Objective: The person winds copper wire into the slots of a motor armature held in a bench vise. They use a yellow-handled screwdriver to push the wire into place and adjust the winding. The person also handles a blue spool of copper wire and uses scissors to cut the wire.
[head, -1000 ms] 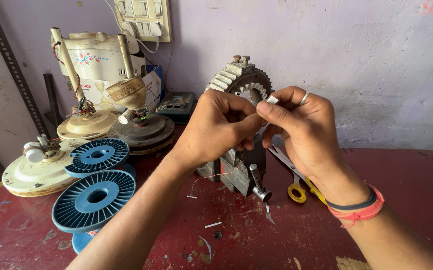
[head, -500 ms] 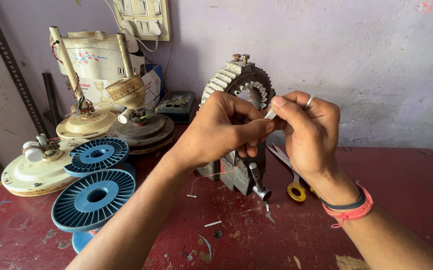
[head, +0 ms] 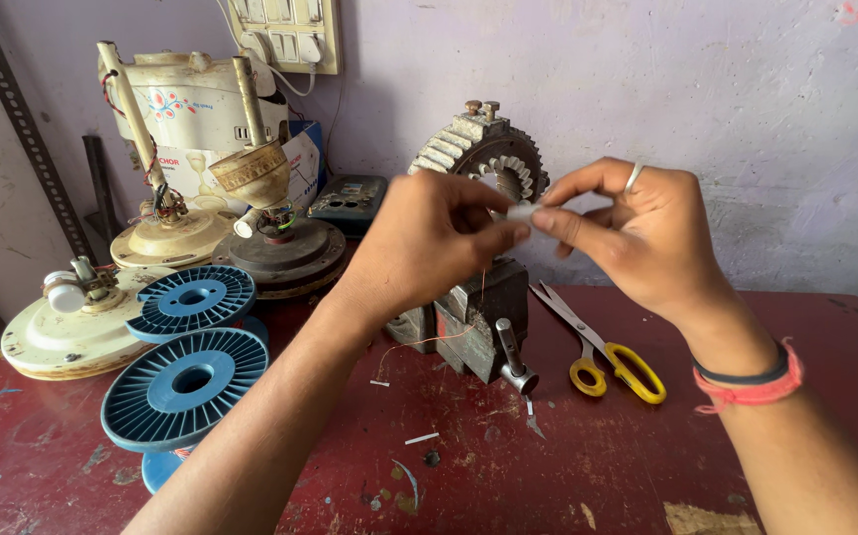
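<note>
Above the red table (head: pixel 587 466), in front of a toothed motor core (head: pixel 488 159) clamped in a small bench vise (head: pixel 468 322), the left hand (head: pixel 429 243) and right hand (head: pixel 637 233) meet, each pinching an end of a small white strip (head: pixel 521 211) between thumb and forefinger. Yellow-handled scissors (head: pixel 602 352) lie just right of the vise; blue spools (head: pixel 186 381) sit at the left
</note>
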